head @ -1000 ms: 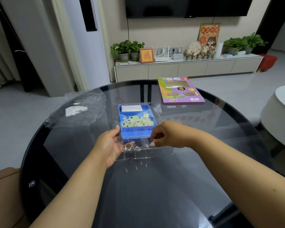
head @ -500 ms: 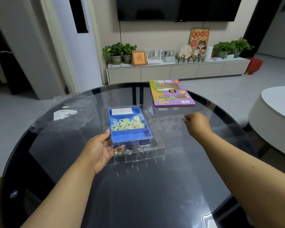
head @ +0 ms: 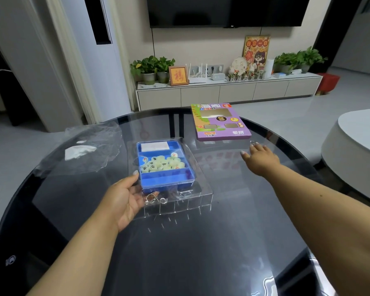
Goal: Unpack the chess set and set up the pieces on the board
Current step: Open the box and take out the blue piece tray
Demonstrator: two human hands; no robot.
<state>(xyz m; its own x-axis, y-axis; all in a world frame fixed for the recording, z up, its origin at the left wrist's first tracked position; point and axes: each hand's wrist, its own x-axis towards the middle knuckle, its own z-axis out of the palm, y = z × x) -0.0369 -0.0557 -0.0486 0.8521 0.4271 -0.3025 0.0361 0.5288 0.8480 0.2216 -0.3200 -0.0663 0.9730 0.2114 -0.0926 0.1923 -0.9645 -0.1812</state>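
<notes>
A blue tray [head: 169, 180] sits inside a clear plastic tray [head: 201, 198] in the middle of the round glass table [head: 201, 253]. Its middle compartment holds several pale round chess pieces [head: 162, 164]; a folded white sheet [head: 154, 146] lies in the far compartment. My left hand [head: 124, 199] grips the clear tray's left front corner, thumb on top. My right hand [head: 260, 159] reaches out to the right with fingers extended, its fingertips at a small metal ring [head: 253, 143] on the glass. The thumb is apart from the ring.
The purple chess box [head: 220, 124] lies at the table's far edge. Crumpled clear wrap [head: 90, 146] lies at the far left. More metal rings [head: 155, 198] sit in the clear tray's front slots. A white round table [head: 355, 150] stands to the right.
My right hand left the clear tray's front, carried a small metal ring out to the right and now stretches further, fingers straightened. My left hand keeps its grip on the tray.
</notes>
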